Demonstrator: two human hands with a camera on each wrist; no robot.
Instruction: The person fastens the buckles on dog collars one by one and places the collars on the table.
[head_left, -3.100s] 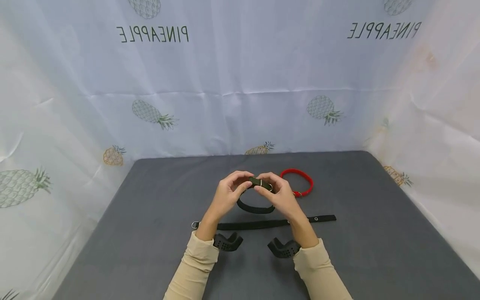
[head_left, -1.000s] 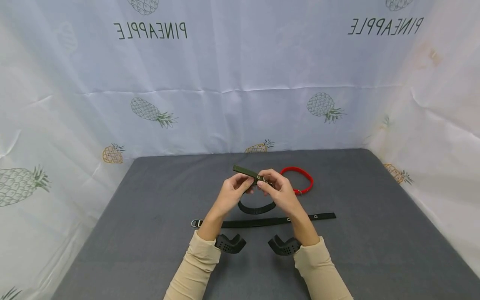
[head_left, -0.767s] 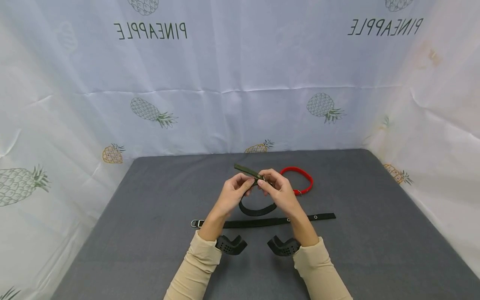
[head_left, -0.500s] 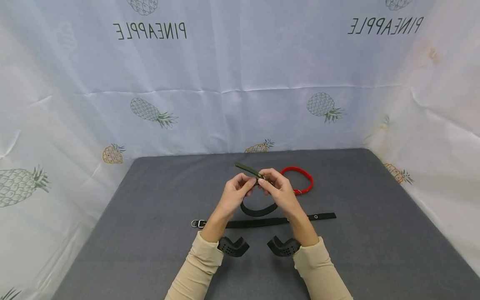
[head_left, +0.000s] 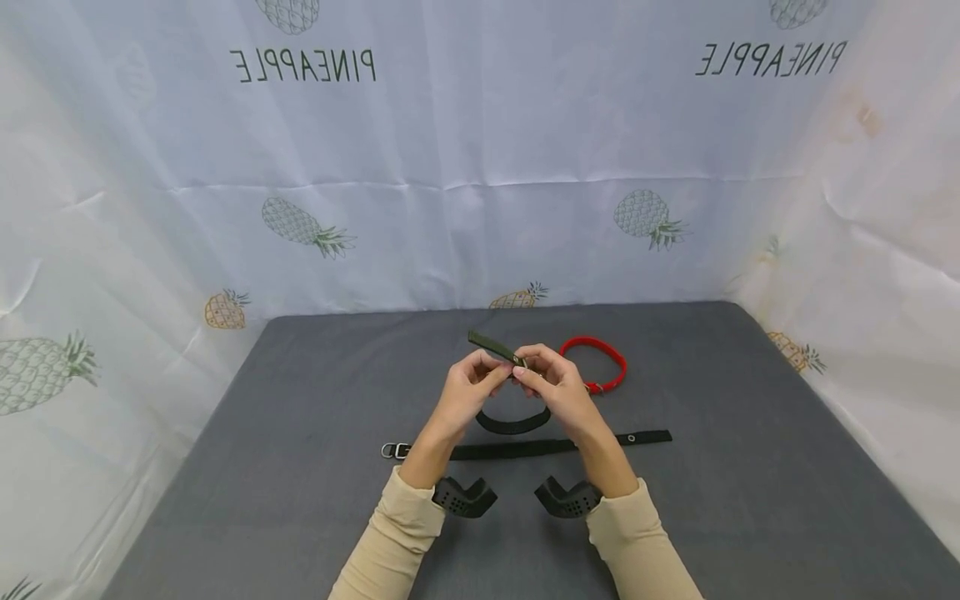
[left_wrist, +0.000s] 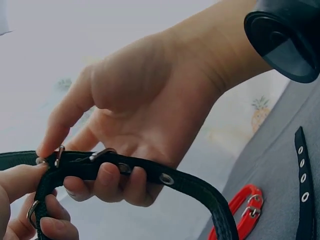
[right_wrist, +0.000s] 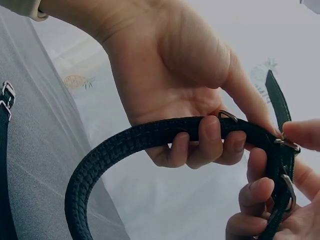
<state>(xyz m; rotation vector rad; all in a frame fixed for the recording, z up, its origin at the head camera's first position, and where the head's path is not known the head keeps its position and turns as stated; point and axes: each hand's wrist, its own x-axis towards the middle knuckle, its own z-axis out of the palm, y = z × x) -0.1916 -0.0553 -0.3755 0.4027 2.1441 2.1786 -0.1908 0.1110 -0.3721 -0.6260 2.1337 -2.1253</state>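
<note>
Both hands grip a dark green collar [head_left: 513,427], raised above the table and bent into a loop. My left hand [head_left: 465,392] pinches it beside the metal fittings, with several fingers curled round the strap in the left wrist view. My right hand [head_left: 558,385] holds the other side, its fingers wrapped under the band [right_wrist: 100,155] near a D-ring [right_wrist: 228,116]. The thumbs meet at a metal frame [right_wrist: 286,144], with the buckle [right_wrist: 288,192] close by. The strap's free tip [head_left: 486,340] sticks out up and left beyond the fingers. Fingertips partly hide the fittings.
A black collar [head_left: 517,450] lies stretched out flat on the grey table [head_left: 300,500], below the hands. To the right behind the right hand sits a red collar [head_left: 622,371], closed in a ring. White pineapple-print curtain [head_left: 450,125] surrounds the table.
Three seconds ago the strap end lay folded between the hands; now it projects free to the upper left. Over the last second, the hands have made only small shifts at the fittings.
</note>
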